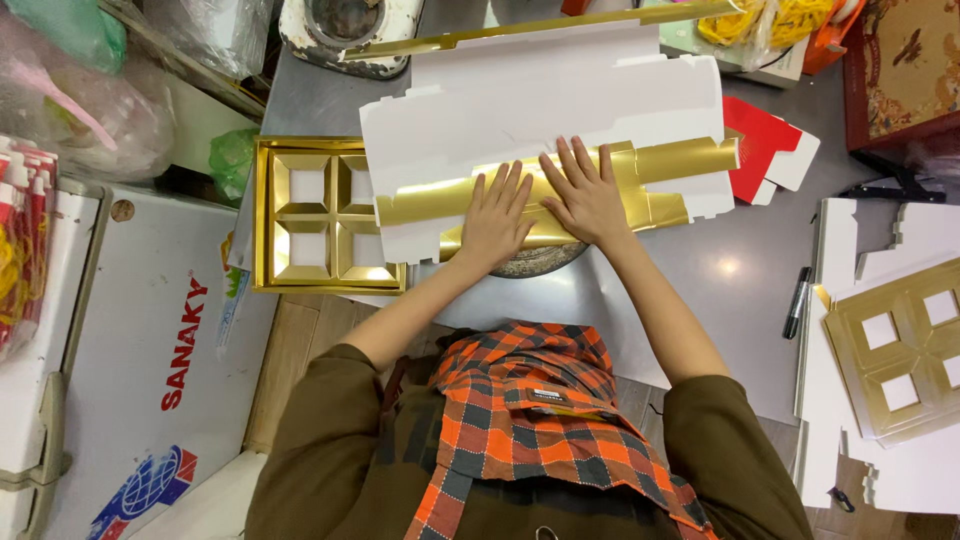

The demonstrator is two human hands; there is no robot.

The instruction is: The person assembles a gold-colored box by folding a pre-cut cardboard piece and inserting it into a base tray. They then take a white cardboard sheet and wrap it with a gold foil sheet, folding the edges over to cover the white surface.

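Note:
A large flat cardboard sheet (560, 110), white on its upper side with gold flaps, lies across the grey table (720, 270). Both palms press on a folded gold flap (660, 165) near the sheet's front edge. My left hand (497, 215) lies flat, fingers spread, on the left part of the flap. My right hand (588, 195) lies flat beside it, fingers spread. Under the hands a round dark object (535, 262) peeks out from beneath the sheet.
A gold tray with four square compartments (310, 215) sits left of the sheet. A red and white carton piece (765, 150) lies to the right. A black pen (797, 300) and stacked white sheets with a gold four-hole insert (900, 350) are at the right edge. A white chest freezer (150, 340) stands at left.

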